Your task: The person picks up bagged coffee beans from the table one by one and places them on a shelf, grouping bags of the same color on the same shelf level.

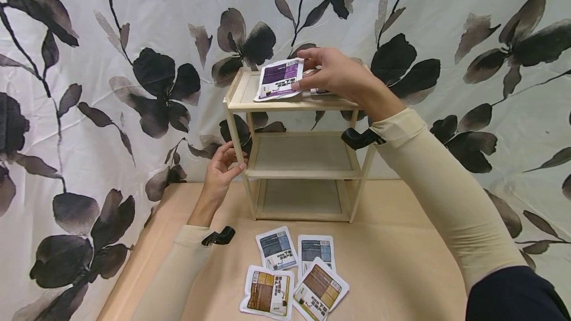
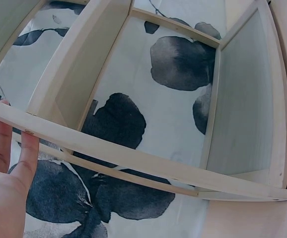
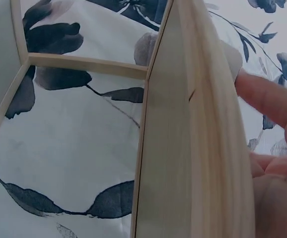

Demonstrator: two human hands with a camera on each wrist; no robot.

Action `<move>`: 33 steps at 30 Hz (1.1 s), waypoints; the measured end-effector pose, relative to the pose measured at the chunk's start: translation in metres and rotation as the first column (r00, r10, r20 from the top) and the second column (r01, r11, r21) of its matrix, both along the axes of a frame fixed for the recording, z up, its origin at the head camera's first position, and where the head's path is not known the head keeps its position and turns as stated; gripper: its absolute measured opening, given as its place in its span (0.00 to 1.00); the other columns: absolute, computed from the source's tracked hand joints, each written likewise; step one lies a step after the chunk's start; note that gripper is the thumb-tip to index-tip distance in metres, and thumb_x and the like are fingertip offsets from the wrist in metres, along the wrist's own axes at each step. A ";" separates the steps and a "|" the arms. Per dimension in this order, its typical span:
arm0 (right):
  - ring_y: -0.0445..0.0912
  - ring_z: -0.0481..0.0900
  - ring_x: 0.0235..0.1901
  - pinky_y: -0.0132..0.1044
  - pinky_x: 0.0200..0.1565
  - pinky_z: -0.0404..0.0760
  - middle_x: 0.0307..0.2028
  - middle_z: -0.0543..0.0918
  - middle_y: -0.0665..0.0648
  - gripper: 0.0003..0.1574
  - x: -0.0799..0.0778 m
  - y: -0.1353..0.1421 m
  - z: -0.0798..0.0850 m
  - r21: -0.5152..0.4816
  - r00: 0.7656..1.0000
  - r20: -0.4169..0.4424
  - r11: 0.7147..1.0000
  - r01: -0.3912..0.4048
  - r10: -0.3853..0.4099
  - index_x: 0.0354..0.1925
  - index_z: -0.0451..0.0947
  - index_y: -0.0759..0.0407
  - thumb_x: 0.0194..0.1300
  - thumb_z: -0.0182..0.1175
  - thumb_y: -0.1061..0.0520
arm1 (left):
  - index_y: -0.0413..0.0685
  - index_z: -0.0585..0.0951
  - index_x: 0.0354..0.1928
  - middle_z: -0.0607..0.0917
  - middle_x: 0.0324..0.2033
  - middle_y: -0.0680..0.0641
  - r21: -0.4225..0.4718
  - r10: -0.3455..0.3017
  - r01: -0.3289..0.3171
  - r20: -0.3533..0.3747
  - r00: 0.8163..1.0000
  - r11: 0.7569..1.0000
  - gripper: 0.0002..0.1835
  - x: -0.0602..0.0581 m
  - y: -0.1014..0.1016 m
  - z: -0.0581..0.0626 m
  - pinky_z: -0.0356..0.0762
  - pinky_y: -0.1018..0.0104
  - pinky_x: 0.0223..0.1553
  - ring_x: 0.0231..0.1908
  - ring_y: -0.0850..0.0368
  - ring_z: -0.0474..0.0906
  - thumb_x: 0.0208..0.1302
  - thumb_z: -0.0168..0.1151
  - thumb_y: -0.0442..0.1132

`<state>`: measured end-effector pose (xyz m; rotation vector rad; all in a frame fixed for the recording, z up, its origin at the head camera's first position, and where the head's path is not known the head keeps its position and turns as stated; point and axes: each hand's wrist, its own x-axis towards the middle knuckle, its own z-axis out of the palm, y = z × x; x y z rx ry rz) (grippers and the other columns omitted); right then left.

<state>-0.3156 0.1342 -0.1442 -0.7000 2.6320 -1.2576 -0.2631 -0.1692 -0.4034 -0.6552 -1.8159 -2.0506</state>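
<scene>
A small three-tier wooden shelf (image 1: pixel 305 175) stands on the table. My left hand (image 1: pixel 220 172) grips its left front post, thumb in front and fingers behind; in the left wrist view the fingers (image 2: pixel 27 163) reach past the wooden bar. Over the top tier my right hand (image 1: pixel 334 74) pinches the right edge of a purple-and-white packet (image 1: pixel 278 79), which is tilted at the left of that tier. Part of another packet (image 1: pixel 320 91) shows beneath the right hand. In the right wrist view the shelf's edge covers the pinched packet, and the hand (image 3: pixel 277 129) shows beyond it.
On the table in front of the shelf lie two blue-grey packets (image 1: pixel 276 248) and, nearer, brown-and-yellow packets (image 1: pixel 269 294), some overlapping. A white cloth (image 1: pixel 178 19) with dark flowers hangs close behind the shelf. The table's left edge (image 1: pixel 134 256) runs beside my left forearm.
</scene>
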 end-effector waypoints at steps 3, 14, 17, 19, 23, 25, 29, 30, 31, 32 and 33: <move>0.48 0.69 0.60 0.41 0.63 0.71 0.69 0.71 0.58 0.55 0.000 -0.003 0.001 0.046 0.999 -0.021 0.998 0.040 -0.039 0.79 0.54 0.54 0.64 0.71 0.49 | 0.55 0.75 0.65 0.83 0.47 0.49 0.007 -0.011 0.011 0.000 1.000 1.000 0.33 -0.001 -0.001 0.000 0.82 0.69 0.49 0.46 0.57 0.81 0.62 0.62 0.18; 0.47 0.71 0.63 0.42 0.65 0.70 0.68 0.74 0.57 0.47 0.004 -0.007 0.005 0.081 0.991 -0.044 0.989 0.127 -0.124 0.75 0.65 0.57 0.64 0.71 0.44 | 0.52 0.74 0.68 0.80 0.49 0.39 -0.009 -0.013 0.013 0.011 1.000 1.000 0.33 -0.003 -0.003 0.002 0.82 0.66 0.51 0.47 0.56 0.81 0.63 0.62 0.19; 0.48 0.72 0.65 0.43 0.66 0.69 0.68 0.75 0.57 0.45 0.009 -0.005 0.007 0.080 0.985 -0.036 0.982 0.170 -0.168 0.74 0.67 0.55 0.65 0.70 0.44 | 0.52 0.74 0.67 0.78 0.50 0.33 -0.005 -0.011 0.011 0.018 1.000 1.000 0.33 -0.002 -0.002 0.001 0.82 0.66 0.51 0.47 0.56 0.81 0.63 0.62 0.19; 0.48 0.73 0.65 0.43 0.67 0.70 0.67 0.76 0.56 0.42 0.013 -0.003 0.008 0.061 0.983 -0.034 0.982 0.180 -0.178 0.72 0.69 0.54 0.65 0.69 0.44 | 0.52 0.74 0.67 0.77 0.50 0.30 -0.004 -0.010 0.010 0.019 1.000 1.000 0.33 -0.001 -0.002 0.001 0.82 0.67 0.51 0.47 0.56 0.81 0.62 0.62 0.19; 0.47 0.74 0.64 0.42 0.64 0.73 0.65 0.77 0.55 0.38 0.024 0.003 0.009 0.005 0.985 -0.041 0.985 0.170 -0.169 0.70 0.71 0.52 0.66 0.69 0.45 | 0.52 0.74 0.67 0.78 0.50 0.30 -0.005 -0.008 0.008 0.018 1.000 1.000 0.33 0.000 -0.002 0.001 0.81 0.67 0.50 0.47 0.56 0.81 0.63 0.62 0.19; 0.47 0.74 0.64 0.43 0.63 0.74 0.65 0.76 0.56 0.37 0.029 0.006 0.008 -0.007 0.985 -0.063 0.987 0.158 -0.158 0.70 0.72 0.52 0.67 0.68 0.45 | 0.52 0.74 0.67 0.79 0.50 0.35 -0.008 -0.009 0.009 0.016 1.000 1.000 0.33 0.000 -0.002 0.001 0.81 0.68 0.50 0.47 0.56 0.81 0.63 0.62 0.19; 0.48 0.75 0.63 0.42 0.62 0.72 0.64 0.77 0.56 0.36 0.039 0.012 0.006 -0.032 0.986 -0.094 0.990 0.136 -0.139 0.68 0.74 0.53 0.66 0.69 0.45 | 0.53 0.74 0.68 0.82 0.48 0.47 -0.020 -0.010 0.010 0.012 1.000 1.000 0.33 0.001 -0.001 0.002 0.81 0.68 0.51 0.48 0.57 0.81 0.64 0.61 0.19; 0.48 0.75 0.62 0.41 0.62 0.72 0.63 0.77 0.56 0.36 0.041 0.014 0.006 -0.043 0.986 -0.098 0.991 0.129 -0.133 0.68 0.74 0.53 0.66 0.69 0.45 | 0.54 0.74 0.67 0.82 0.48 0.49 -0.022 -0.009 0.009 0.013 1.000 1.000 0.33 0.001 -0.001 0.002 0.81 0.68 0.51 0.48 0.57 0.81 0.64 0.61 0.19; 0.48 0.76 0.61 0.40 0.61 0.72 0.62 0.78 0.56 0.35 0.043 0.015 0.004 -0.055 0.987 -0.098 0.991 0.121 -0.126 0.67 0.74 0.54 0.66 0.70 0.46 | 0.55 0.74 0.67 0.82 0.48 0.50 -0.024 -0.008 0.008 0.012 1.000 1.000 0.33 0.002 -0.001 0.002 0.81 0.68 0.51 0.48 0.57 0.81 0.63 0.61 0.19; 0.48 0.76 0.61 0.40 0.60 0.72 0.61 0.78 0.56 0.35 0.044 0.017 0.003 -0.069 0.988 -0.097 0.991 0.112 -0.118 0.67 0.75 0.55 0.65 0.70 0.47 | 0.56 0.74 0.67 0.82 0.48 0.49 -0.024 -0.006 0.007 0.014 1.000 1.000 0.33 0.002 -0.001 0.002 0.81 0.68 0.51 0.48 0.57 0.81 0.63 0.61 0.19; 0.48 0.76 0.59 0.38 0.59 0.73 0.60 0.78 0.57 0.35 0.046 0.018 0.001 -0.083 0.990 -0.097 0.992 0.099 -0.107 0.67 0.74 0.56 0.65 0.70 0.48 | 0.55 0.74 0.67 0.82 0.48 0.47 -0.025 -0.005 0.005 0.015 1.000 1.000 0.33 0.002 -0.001 0.002 0.81 0.68 0.51 0.48 0.57 0.81 0.63 0.61 0.19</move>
